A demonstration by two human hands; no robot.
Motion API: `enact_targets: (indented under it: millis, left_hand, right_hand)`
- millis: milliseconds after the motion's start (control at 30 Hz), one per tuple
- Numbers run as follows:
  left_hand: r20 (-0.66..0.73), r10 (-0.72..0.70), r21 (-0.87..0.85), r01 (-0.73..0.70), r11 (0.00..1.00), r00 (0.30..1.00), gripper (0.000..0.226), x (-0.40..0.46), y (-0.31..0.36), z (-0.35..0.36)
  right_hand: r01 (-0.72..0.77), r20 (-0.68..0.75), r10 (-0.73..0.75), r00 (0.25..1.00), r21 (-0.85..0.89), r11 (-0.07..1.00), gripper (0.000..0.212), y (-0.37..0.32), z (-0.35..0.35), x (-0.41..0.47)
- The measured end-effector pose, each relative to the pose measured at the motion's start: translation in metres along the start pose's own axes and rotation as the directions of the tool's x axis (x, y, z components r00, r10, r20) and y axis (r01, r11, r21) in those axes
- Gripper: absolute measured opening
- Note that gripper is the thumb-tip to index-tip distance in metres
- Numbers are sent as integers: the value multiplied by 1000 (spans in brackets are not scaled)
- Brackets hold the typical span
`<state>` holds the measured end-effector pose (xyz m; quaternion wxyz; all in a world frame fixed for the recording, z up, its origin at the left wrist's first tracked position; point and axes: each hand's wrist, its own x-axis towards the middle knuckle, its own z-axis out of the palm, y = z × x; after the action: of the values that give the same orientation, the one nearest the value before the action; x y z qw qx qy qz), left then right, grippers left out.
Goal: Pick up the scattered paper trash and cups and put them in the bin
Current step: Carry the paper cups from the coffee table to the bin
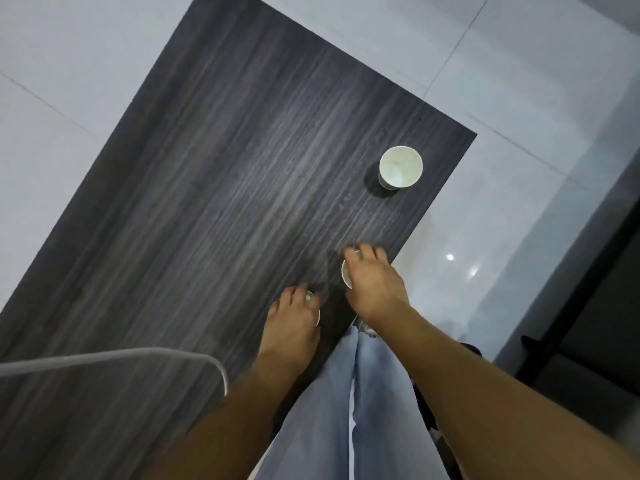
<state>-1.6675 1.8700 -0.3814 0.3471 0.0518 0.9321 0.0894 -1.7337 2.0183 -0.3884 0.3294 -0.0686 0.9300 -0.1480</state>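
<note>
three white cups (400, 167) on the table (207, 202), one under each hand (294, 317).

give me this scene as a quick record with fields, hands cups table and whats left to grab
surface: dark wood-grain table
left hand: left hand over a white cup, fingers curled on it
right hand: right hand over a second white cup near the table edge
untouched: third cup, upright, apart from both hands
bin: not in view
paper trash: none visible
other: white cable at lower left
</note>
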Motion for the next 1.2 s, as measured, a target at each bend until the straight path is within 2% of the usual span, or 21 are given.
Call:
enact_targets:
  millis: [167,367,467,633,767,900,1200]
  left_hand:
    - [12,-36,-4,36,999,999,49,-21,-6,-33]
    - [19,-122,-32,123,992,992,59,-69,-2,-85]
    - [17,-189,-112,189,975,982,64,-103,6,-104]
    - [-56,-290,-245,268,932,955,61,-180,14,-121]
    - [-126,-407,-368,338,866,905,59,-241,1,-124]
    - [-137,-523,-461,413,785,841,58,-295,-24,-120]
    - [-118,-773,-623,560,546,623,64,-440,-119,-42]
  right_hand:
    - [1,0,-1,1000,20,1000,58,-19,-18,-36]
    - [66,-22,-66,998,-5,998,54,-53,-61,-85]
    - [114,-20,-114,993,-24,993,54,-73,-81,-112]
    - [205,18,-204,979,-93,974,59,-113,-106,-163]
    - [315,71,-308,949,-168,934,59,-158,-113,-198]
    - [440,152,-415,897,-226,869,63,-210,-103,-226]
    - [677,340,-586,735,-349,648,69,-354,-9,-300]
